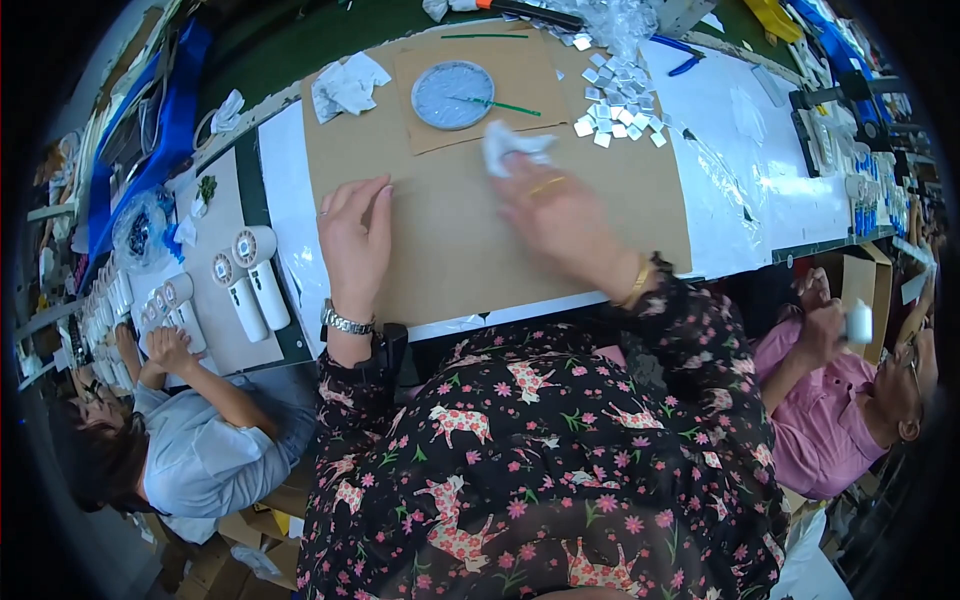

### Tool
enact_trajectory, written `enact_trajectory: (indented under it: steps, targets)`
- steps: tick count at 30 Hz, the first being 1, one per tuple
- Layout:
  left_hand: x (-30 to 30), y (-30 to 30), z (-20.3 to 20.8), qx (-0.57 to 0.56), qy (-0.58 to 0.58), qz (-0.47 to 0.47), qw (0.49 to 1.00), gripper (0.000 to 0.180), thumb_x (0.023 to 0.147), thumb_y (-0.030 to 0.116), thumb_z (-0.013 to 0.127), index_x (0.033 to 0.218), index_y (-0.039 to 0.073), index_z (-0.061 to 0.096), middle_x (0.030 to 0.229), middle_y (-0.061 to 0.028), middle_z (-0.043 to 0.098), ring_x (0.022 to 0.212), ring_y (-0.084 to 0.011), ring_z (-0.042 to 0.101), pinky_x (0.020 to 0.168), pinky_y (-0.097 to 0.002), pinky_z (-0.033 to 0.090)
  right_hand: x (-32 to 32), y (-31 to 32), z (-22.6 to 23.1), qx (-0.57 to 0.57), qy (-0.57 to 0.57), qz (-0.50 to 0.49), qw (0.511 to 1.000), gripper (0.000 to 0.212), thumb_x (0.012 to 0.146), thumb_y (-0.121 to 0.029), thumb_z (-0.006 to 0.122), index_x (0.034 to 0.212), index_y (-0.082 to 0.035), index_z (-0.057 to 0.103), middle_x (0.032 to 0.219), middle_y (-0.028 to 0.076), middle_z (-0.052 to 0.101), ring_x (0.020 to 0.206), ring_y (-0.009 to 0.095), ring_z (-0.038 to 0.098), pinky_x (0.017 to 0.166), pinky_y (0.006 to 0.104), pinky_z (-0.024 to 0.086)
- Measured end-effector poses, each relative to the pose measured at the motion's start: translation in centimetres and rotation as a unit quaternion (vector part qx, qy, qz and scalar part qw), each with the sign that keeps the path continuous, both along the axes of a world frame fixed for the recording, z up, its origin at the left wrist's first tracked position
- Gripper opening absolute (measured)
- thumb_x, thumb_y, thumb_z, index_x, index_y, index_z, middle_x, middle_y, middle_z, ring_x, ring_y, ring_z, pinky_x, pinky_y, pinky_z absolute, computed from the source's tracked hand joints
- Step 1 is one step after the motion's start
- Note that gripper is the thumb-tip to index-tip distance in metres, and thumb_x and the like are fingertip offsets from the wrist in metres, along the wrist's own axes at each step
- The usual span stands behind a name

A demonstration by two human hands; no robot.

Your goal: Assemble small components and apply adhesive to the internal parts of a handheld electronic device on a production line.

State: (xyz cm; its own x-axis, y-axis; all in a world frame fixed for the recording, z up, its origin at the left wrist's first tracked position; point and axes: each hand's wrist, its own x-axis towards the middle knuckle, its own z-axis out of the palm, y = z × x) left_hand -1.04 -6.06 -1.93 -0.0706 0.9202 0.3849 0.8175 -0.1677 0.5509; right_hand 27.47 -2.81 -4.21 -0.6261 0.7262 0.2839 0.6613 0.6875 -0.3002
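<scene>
My left hand rests on the brown cardboard sheet with its fingers loosely stretched, the thumb apart, and nothing in it. Blurred by motion, my right hand pinches a crumpled white tissue over the cardboard. Just beyond the tissue, a round shallow dish of grey paste sits on a smaller cardboard piece. A thin green stick lies with one end in the paste, and a second green stick is at the piece's far edge.
Small square shiny tiles are scattered at the far right, beside blue-handled pliers. Crumpled tissue lies at the far left. White handheld fans stand left of the cardboard. Co-workers sit on both sides, one in a pink shirt.
</scene>
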Motion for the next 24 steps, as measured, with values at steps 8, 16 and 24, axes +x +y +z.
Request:
enact_trajectory:
  steps: [8, 16, 24]
  targets:
    - [-4.1, -5.1, -1.5, -0.012, -0.017, 0.089, 0.996, 0.016, 0.100, 0.010, 0.070, 0.108, 0.002, 0.080, 0.102, -0.0135, 0.077, 0.097, -0.0307, 0.069, 0.088, -0.0395, 0.053, 6.2, -4.4, 0.5, -0.049, -0.087, -0.040, 0.994, 0.048, 0.102, -0.016, 0.061, 0.149, -0.007, 0.059, 0.151, 0.023, 0.059, 0.141, 0.038, 0.057, 0.117, 0.0489, 0.045]
    - [-2.0, -4.6, -1.4, -0.009, -0.072, 0.084, 0.994, 0.017, 0.102, 0.011, 0.068, 0.109, 0.001, 0.079, 0.102, -0.0131, 0.077, 0.096, -0.0288, 0.070, 0.089, -0.0384, 0.053, -6.6, -3.9, -2.0, -0.119, 0.047, 0.170, 0.977, 0.063, 0.098, -0.005, 0.049, 0.161, -0.013, 0.045, 0.157, 0.020, 0.054, 0.145, 0.039, 0.052, 0.122, 0.0475, 0.041]
    - [-3.5, -4.9, -3.7, -0.029, -0.084, 0.091, 0.992, 0.018, 0.102, 0.012, 0.067, 0.111, 0.002, 0.080, 0.102, -0.0129, 0.078, 0.096, -0.0289, 0.070, 0.089, -0.0385, 0.053, -11.9, 3.8, -5.8, -0.068, -0.014, 0.192, 0.979, 0.048, 0.102, -0.015, 0.052, 0.150, -0.011, 0.058, 0.159, 0.015, 0.054, 0.148, 0.034, 0.049, 0.127, 0.0484, 0.034]
